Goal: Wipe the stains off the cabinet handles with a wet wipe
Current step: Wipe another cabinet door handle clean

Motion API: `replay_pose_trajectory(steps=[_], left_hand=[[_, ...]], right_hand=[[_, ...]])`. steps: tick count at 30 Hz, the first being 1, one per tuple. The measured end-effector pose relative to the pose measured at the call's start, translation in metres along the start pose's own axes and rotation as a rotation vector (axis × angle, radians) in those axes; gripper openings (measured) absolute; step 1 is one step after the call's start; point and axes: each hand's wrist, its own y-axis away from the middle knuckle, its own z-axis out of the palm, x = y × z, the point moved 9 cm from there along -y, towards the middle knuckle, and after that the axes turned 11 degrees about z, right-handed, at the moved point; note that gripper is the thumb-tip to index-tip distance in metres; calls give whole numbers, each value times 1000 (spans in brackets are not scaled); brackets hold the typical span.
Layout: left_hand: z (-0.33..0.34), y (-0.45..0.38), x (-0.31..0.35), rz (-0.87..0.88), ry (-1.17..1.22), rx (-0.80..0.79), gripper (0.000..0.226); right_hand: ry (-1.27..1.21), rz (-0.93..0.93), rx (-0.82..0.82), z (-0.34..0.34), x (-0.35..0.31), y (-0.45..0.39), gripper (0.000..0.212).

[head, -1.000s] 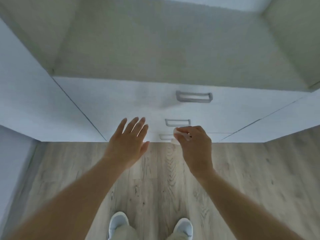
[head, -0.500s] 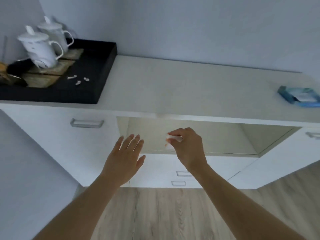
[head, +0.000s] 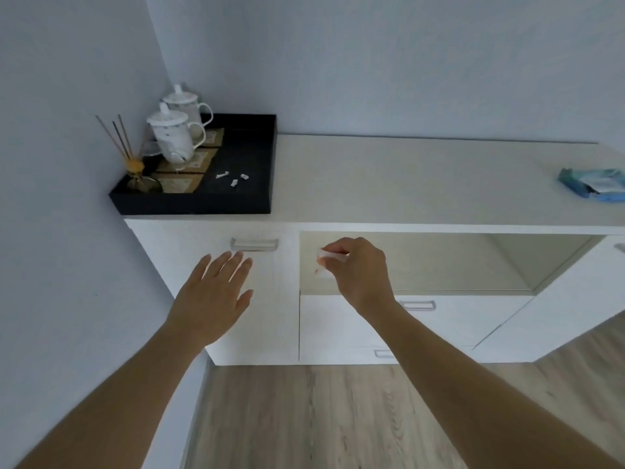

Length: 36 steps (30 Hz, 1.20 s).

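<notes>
A white cabinet (head: 257, 316) stands against the wall. Its left door carries a silver handle (head: 254, 244) near the top. My left hand (head: 216, 296) is open, fingers spread, with the fingertips just under that handle. My right hand (head: 358, 272) pinches a small folded white wet wipe (head: 327, 262) with a reddish mark on it, held in front of the open shelf niche (head: 439, 262), right of the door handle. A drawer handle (head: 417, 305) shows behind my right wrist, and a lower drawer handle (head: 384, 354) sits beside my forearm.
On the cabinet top, a black tray (head: 236, 198) holds two lidded white mugs (head: 172, 137), incense sticks (head: 118, 137) and small white bits. A blue wet-wipe pack (head: 595, 184) lies at the far right. A wall corner is close on the left. Wood floor lies below.
The view has risen from the lower drawers to the cabinet top and swung left. Both hands rose with it; the left hand now reaches the left door handle, the right still holds the wipe.
</notes>
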Motion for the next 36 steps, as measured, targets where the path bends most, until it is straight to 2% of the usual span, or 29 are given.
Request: replay_pose_trajectory(steps=[2, 5, 9, 14, 19, 25, 28, 36], left_hand=[[8, -6, -23, -3, -51, -12, 61], [22, -20, -55, 11, -47, 54, 60], [64, -43, -90, 102, -126, 15, 72], [88, -64, -115, 241, -183, 234, 80], [100, -78, -118, 354, -295, 413, 65], [117, -90, -119, 373, -391, 611, 70], [120, -91, -119, 384, -450, 725, 66], [128, -96, -120, 402, -589, 863, 60]], right_hand=[[-59, 10, 12, 15, -7, -4, 7], [-129, 28, 51, 43, -11, -17, 7], [-232, 105, 119, 80, -4, -35, 7], [-277, 159, 169, 118, 10, -52, 4], [-325, 198, 303, 129, 32, -58, 11], [-424, 211, 399, 143, 61, -69, 5], [-463, 192, 442, 150, 68, -74, 3], [-601, 163, 508, 176, 74, -74, 8]])
